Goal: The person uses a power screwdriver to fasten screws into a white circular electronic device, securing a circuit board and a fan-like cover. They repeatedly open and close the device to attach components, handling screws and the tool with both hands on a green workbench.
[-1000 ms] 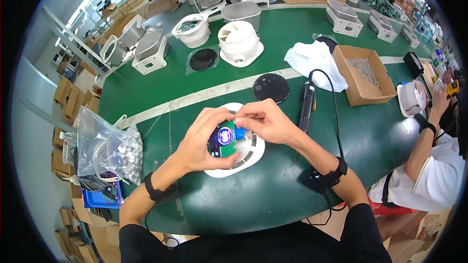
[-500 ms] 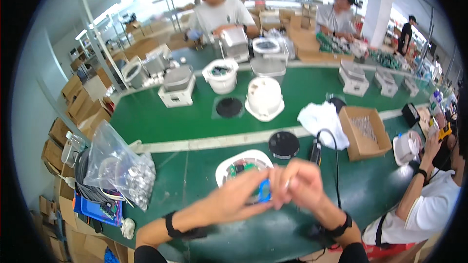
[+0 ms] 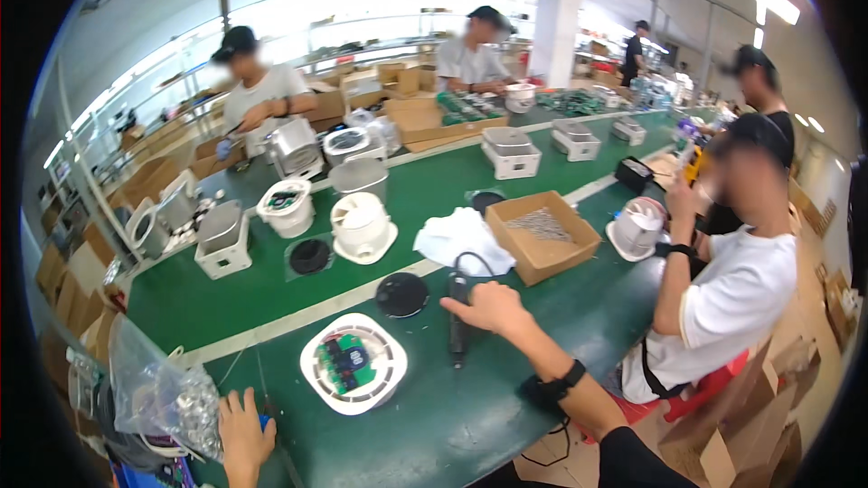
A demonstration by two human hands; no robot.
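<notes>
Your right hand is over the dark electric screwdriver, the thumb across its body and the other fingers partly bent; you cannot tell from this view whether they close around it. The tool's lower end points toward the near table edge, well inside it, and its cord loops away at the top beside the white cloth.

Your left hand is low on the left, just beside the clear plastic bag of small shiny parts. Its fingers reach forward, slightly apart, and a blue piece shows between forefinger and thumb; whether you hold it cannot be told.

The white housing sits on the green table between your two hands, touching neither, with the green circuit board facing up inside its rim. A stretch of tabletop separates it from your left hand, a narrower one from the screwdriver, and a broad one from the near edge.

Beyond it, the black disc lies close to the pale strip. The cloth and the cardboard box bound your right hand's far side; to its right, green tabletop runs toward the seated co-worker at the edge.
</notes>
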